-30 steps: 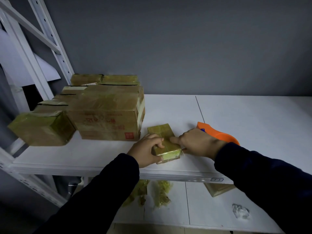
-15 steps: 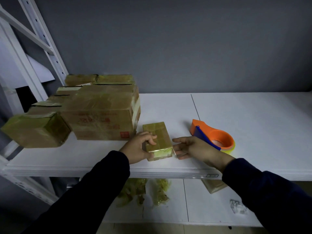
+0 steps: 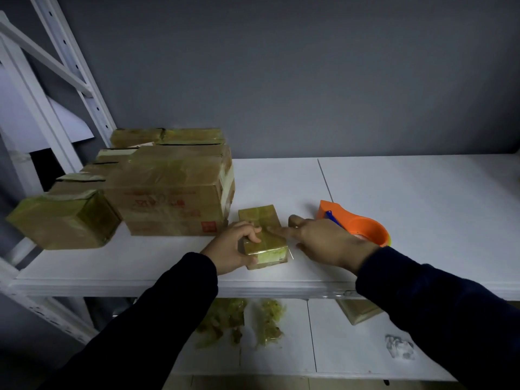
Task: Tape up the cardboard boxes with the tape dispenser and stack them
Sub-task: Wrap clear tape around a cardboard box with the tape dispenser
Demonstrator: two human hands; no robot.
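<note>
Small box [image 3: 259, 216] is on the white shelf [image 3: 422, 198] near the front edge, just right of the taped stack [image 3: 168, 190]. It is close to the stack, with a small gap as far as I can tell. My left hand [image 3: 232, 249] grips its left end: fingers [image 3: 254, 231] curled over the top, thumb low on the near side. My right hand [image 3: 323, 240] is flat and holds nothing. Its index fingertip [image 3: 273, 229] touches the top near the right edge, and the other fingers lie straight beside the box. Tape dispenser [image 3: 360, 225] stands on the shelf just behind that hand, unheld.

Handling, my read: light — one hand pins it without visible effort. Cardboard looks stiff at the corners and probably softer mid-panel, so squeeze across the ends, not the flat top. The skin is glossy tape all over, so expect it to slide on the smooth shelf and in the palm. Hook fingers round an edge rather than pinching flat faces. Doesn't look fragile, contents unknown. A thin sliver at the front right corner may be a loose tape tail — too small to be sure.

For stacking I'd take both short ends, thumbs on the near face, and set it square on the stack's flat top. That top is taped too, so it could skate.
</note>
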